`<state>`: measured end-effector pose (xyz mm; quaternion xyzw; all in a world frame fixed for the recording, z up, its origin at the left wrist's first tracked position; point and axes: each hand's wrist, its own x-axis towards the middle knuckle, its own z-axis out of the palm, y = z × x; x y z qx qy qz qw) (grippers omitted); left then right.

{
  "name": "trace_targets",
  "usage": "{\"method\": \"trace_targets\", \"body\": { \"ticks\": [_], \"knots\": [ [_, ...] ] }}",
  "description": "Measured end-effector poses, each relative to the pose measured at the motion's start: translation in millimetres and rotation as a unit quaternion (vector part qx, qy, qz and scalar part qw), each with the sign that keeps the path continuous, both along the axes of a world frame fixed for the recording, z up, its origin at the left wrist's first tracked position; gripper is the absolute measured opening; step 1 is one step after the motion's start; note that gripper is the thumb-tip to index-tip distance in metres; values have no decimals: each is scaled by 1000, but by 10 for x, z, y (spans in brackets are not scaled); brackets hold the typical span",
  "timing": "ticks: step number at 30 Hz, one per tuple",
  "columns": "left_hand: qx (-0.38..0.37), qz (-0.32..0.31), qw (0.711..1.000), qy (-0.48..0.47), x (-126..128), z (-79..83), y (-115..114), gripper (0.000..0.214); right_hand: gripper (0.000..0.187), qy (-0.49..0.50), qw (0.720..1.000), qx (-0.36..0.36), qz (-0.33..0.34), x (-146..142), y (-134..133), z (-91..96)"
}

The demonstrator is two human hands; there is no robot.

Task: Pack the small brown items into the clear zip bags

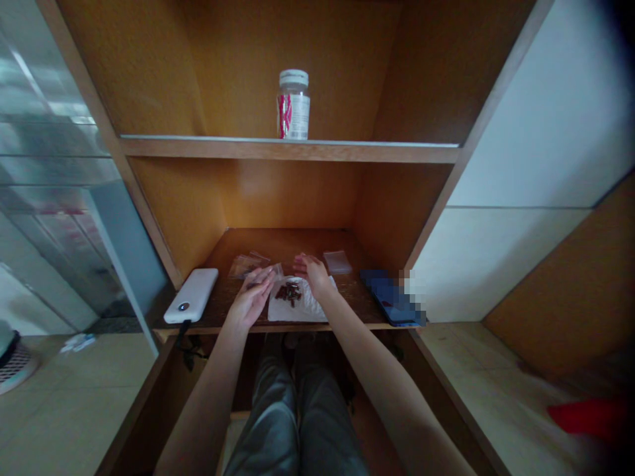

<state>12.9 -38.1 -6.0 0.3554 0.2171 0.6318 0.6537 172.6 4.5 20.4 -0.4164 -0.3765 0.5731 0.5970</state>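
- Left hand [252, 299] at 9 o'clock of the white paper [310, 308]; fingers loosely curled, tips at a small clear bag [270, 272]. Held or merely touched: cannot tell.
- Right hand [313, 274] over the paper's 12 o'clock edge; fingers bent down, tips close together. Anything pinched: cannot tell.
- Dark pieces [289, 293] heaped at the paper's centre, between the two hands.
- Paper flat on the desk [353, 291], near the front edge.
- More clear bags [245, 264] at 10 o'clock of the paper; one flat bag [338, 262] at 2 o'clock.
- White power bank [192, 295] at 9 o'clock, apart from the left hand; no brand legible.
- Phone [391, 299] at 3 o'clock; screen blurred, unreadable.
- Bottle [293, 106] on the shelf [198, 147] above, at 12 o'clock: white lid, red-and-white label, print too small to read.
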Motion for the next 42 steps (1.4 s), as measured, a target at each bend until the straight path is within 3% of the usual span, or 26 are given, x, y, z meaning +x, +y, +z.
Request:
{"method": "trace_targets", "body": {
  "ticks": [4,15,28,33,42],
  "knots": [
    [10,-9,1000,1,-2,-27,13,32,21,37,996,23,-79,-116,-18,-169],
    [17,4,999,39,36,8,-16,37,46,-3,996,51,-76,-222,-15,-442],
    [49,20,968,245,263,158,56,42,55,30,999,10,-40,-212,-24,-423],
    [82,-5,963,257,324,242,56,41,48,53,997,30,-55,-210,-51,-390],
    [75,-24,963,256,322,288,82,44,48,63,995,44,-55,-202,-40,-407]
  ]
}}
